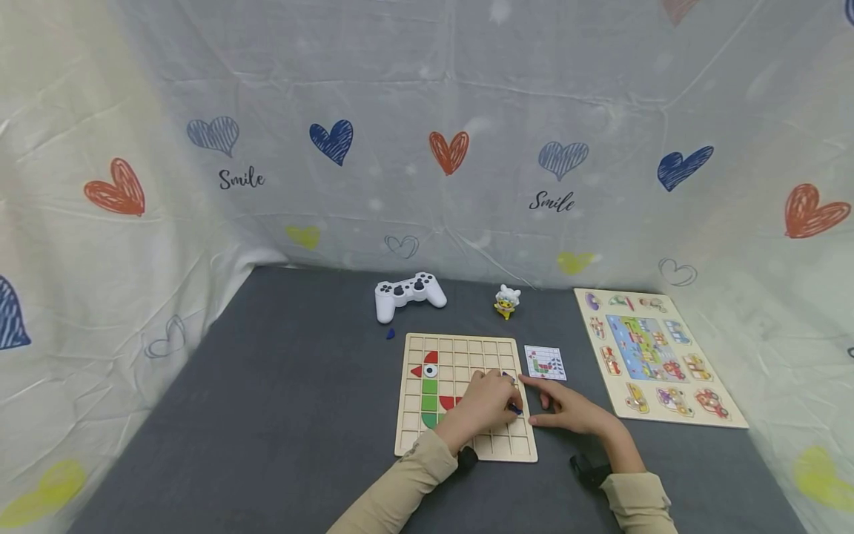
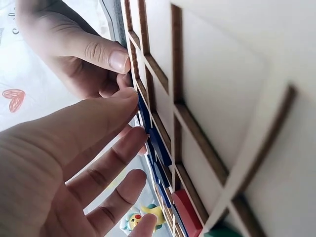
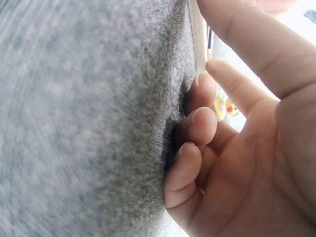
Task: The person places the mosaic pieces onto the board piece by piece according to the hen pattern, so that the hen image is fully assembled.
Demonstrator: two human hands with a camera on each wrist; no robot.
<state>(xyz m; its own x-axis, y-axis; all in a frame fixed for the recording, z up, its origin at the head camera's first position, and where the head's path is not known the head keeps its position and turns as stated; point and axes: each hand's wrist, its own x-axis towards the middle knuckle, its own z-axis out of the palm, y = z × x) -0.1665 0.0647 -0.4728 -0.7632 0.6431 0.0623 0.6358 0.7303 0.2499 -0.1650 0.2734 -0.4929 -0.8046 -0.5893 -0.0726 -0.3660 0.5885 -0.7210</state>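
A wooden grid board (image 1: 414,437) lies on the table, with red, green and blue pieces set out on it. My left hand (image 1: 490,400) reaches over its right half. Thumb and forefinger pinch a dark blue piece (image 2: 143,112) low against the grid, and the other fingers are loosely spread. More blue pieces (image 2: 159,146) and a red piece (image 2: 186,212) sit beyond in the left wrist view. My right hand (image 1: 570,409) touches the board's right edge with straight thumb and forefinger. Its remaining fingers (image 3: 196,126) fold in against the grey cloth.
A small pattern card (image 1: 545,363) lies right of the board. Behind stand a white game controller (image 1: 410,293), a loose blue piece (image 1: 391,334) and a small yellow-and-white figure (image 1: 506,302). A wooden picture puzzle (image 1: 620,397) lies at the right.
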